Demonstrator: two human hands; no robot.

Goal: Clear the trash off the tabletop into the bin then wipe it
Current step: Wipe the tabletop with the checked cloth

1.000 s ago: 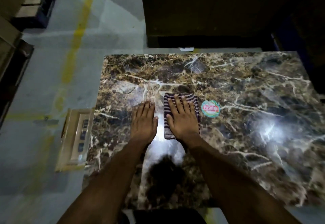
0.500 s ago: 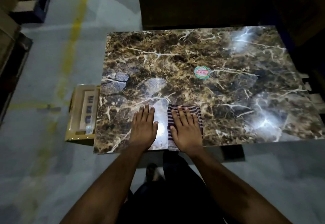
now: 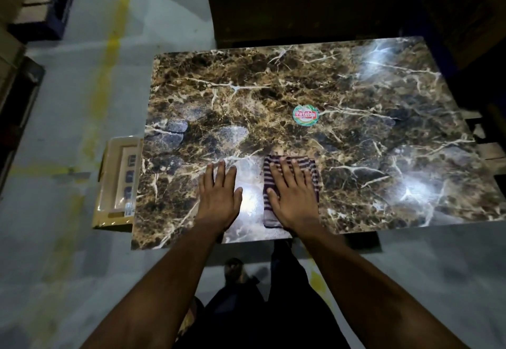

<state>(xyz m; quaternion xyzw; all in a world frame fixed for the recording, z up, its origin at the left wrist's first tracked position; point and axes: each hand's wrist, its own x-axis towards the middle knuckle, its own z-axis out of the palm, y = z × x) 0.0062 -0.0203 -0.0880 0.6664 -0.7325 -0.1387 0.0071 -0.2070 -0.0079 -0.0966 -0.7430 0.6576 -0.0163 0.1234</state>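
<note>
Cloth [image 3: 290, 184] lies flat near the counter [image 3: 356, 156] front edge, pressed under the right hand [image 3: 294, 198]; neither hand's grip closes on anything (left hand [image 3: 217, 198] flat alongside). Wiping stage; next stroke should cover unwiped marble.

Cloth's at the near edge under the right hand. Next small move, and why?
Probably push the striped cloth forward, away from the body, toward the round sticker. The right hand presses it flat near the tabletop's near edge, the left hand braces beside it, and most of the marble lies beyond.
</note>
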